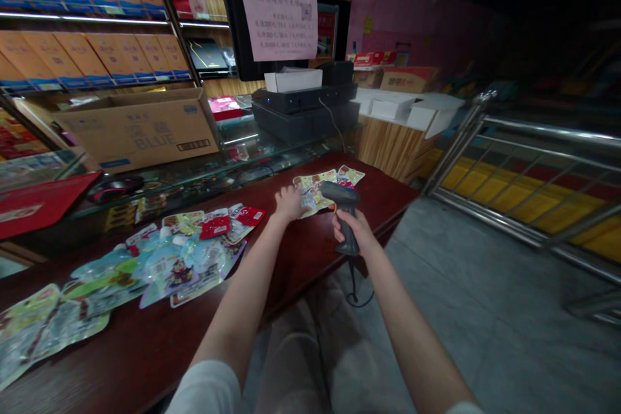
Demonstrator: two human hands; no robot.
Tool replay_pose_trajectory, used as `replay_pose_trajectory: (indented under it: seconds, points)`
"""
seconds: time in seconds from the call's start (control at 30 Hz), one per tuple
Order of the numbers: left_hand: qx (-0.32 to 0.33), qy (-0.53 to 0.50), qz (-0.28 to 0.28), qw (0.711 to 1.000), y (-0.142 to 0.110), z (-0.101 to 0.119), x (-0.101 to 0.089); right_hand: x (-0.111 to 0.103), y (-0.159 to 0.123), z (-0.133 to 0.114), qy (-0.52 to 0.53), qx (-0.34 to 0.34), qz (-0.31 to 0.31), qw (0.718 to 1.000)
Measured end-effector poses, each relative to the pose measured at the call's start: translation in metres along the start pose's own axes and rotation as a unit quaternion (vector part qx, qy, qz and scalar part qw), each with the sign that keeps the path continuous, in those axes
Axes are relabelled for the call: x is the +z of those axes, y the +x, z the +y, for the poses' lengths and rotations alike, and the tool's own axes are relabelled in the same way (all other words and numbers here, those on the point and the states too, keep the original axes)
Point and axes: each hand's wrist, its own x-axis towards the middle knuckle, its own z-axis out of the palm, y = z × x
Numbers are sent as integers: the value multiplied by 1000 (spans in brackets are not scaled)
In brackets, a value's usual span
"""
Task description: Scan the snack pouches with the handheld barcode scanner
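Note:
My right hand [358, 228] is wrapped round the grip of a dark grey barcode scanner [339, 194], its head held over the snack packets at the far end of the table. A cable hangs from the bottom of the grip. My left hand [290, 202] rests at the left edge of a yellowish snack packet [316, 189], fingers apart and touching it. Just behind the scanner lies another small packet [353, 175]. Left of my left arm, a loose pile of snack packets [179, 265] spreads along the table, some with red labels and some pale blue.
The dark red wooden table [281, 265] stands against a glass counter [237, 171]. On the counter are a cardboard box [140, 132], a black mouse [115, 189] and a monitor with a pink notice [281, 19]. A metal railing [533, 194] stands to the right.

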Motion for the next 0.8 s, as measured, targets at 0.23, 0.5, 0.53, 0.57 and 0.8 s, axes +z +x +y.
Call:
replay_pose_trajectory:
  seconds: [0.23, 0.5, 0.53, 0.57, 0.8]
  points:
    - [-163, -417, 43, 893, 1, -32, 5, -1, 11, 4, 24, 12, -2, 1000]
    - [-183, -738, 210, 615, -18, -52, 6, 20, 15, 24, 63, 29, -30, 997]
    - [-177, -745, 214, 607, -18, -55, 6, 21, 16, 26, 61, 31, -33, 997]
    - [-171, -749, 210, 604, -19, -58, 6, 22, 18, 29, 59, 34, -37, 997]
    - [-119, -758, 220, 603, -18, -69, 10, 18, 23, 31, 48, 85, -57, 994]
